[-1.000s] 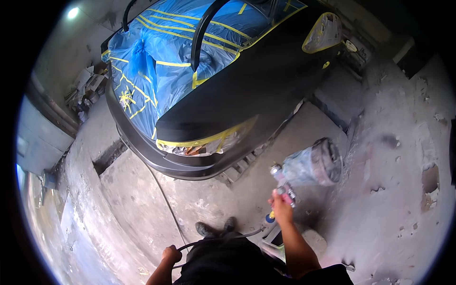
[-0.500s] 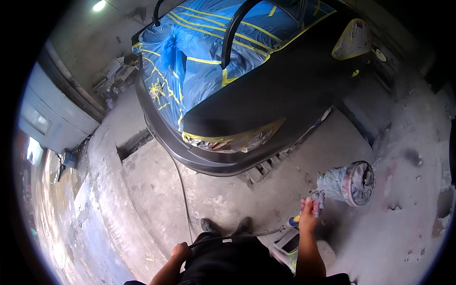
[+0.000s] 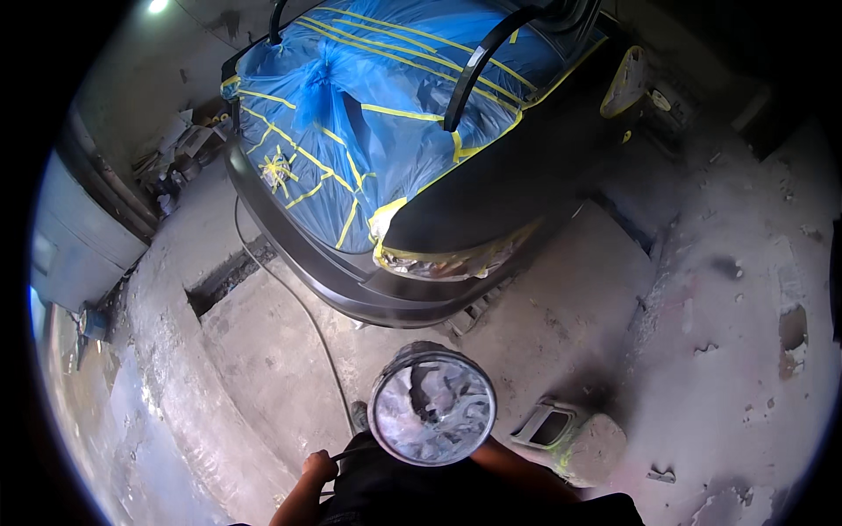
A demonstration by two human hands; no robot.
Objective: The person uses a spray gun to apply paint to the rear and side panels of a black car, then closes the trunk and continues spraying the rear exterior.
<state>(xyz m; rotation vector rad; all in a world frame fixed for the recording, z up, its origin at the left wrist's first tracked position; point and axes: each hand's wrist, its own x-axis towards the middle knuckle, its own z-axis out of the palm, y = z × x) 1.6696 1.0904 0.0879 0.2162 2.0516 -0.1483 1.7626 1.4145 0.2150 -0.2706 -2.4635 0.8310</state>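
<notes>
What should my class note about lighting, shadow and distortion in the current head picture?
Head view: the lamp is blown out white, and the floor glares toward the left edge; head view: the round cup has a bright top, while the right forearm lies in shadow; head view: black corners frame the bent fisheye picture.

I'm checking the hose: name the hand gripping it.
The left hand, closed around the dark hose; the right hand is hidden behind the round pot.

Floor [image 3: 272,342] grey, stained and worn; rectangular recess [image 3: 230,276] at left, chipped patch [image 3: 793,330] at right. Marked grey wall [image 3: 189,66] and bright light [image 3: 158,6] at far left. Far right dark.
</notes>
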